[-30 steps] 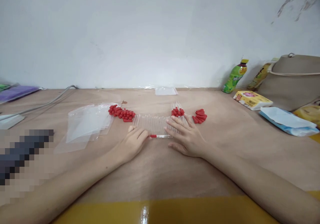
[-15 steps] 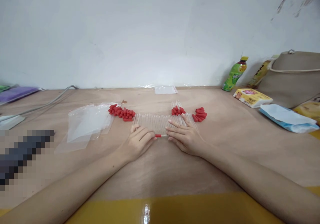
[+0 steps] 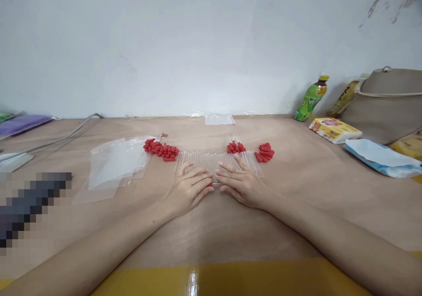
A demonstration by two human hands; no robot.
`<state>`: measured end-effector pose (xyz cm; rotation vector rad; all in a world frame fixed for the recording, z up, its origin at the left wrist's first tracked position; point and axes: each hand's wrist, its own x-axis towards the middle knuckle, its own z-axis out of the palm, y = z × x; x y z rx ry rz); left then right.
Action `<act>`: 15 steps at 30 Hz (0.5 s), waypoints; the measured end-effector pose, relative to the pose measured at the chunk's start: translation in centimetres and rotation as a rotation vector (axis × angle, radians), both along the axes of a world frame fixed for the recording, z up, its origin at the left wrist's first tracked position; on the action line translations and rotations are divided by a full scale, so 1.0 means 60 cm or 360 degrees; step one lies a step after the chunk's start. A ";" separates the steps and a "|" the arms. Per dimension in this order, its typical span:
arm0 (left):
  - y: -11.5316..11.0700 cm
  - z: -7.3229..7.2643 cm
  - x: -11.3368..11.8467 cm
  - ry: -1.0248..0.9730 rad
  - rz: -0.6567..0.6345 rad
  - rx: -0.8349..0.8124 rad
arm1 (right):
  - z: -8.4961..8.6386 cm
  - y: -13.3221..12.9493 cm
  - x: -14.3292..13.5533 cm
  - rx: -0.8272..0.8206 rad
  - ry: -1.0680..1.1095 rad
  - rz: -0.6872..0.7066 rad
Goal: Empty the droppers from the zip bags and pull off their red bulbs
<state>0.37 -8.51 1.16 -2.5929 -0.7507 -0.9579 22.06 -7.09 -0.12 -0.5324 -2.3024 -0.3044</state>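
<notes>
My left hand [image 3: 191, 189] pinches a red rubber bulb [image 3: 210, 184] between thumb and fingers; only a bit of the bulb shows. Facing it, my right hand [image 3: 242, 182] has its thumb and fingers on a thin clear glass tube [image 3: 216, 184], lying crosswise in line with the bulb. Most of that tube is covered by the fingers. Just behind both hands lies a row of clear glass tubes [image 3: 204, 164], side by side. A heap of red rubber bulbs [image 3: 165, 150] sits left of the row, and a smaller group of red bulbs [image 3: 264, 152] on its right.
Several tubes with red bulbs fitted [image 3: 235, 147] lie behind the row. Clear plastic bags [image 3: 115, 164] are spread at left, near a grey cable [image 3: 72, 131]. At right stand a green bottle [image 3: 311, 99], a tissue pack [image 3: 334, 129], a blue-white packet [image 3: 379, 157] and a bag [image 3: 389, 107].
My left hand has slid right toward my right hand, narrowing the gap between them. The red bulb is now mostly hidden under my left fingers. The view has shifted slightly.
</notes>
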 end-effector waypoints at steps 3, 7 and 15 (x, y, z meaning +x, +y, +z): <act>-0.001 0.001 0.002 0.0030 -0.0004 -0.0017 | -0.002 0.001 -0.001 -0.0017 0.0011 0.0068; -0.003 0.004 0.006 0.0077 -0.0036 -0.0055 | 0.000 0.000 -0.002 0.0019 0.0042 0.0170; -0.011 0.011 0.006 0.0160 -0.0056 -0.0112 | 0.005 -0.005 -0.001 0.0160 0.0047 0.0264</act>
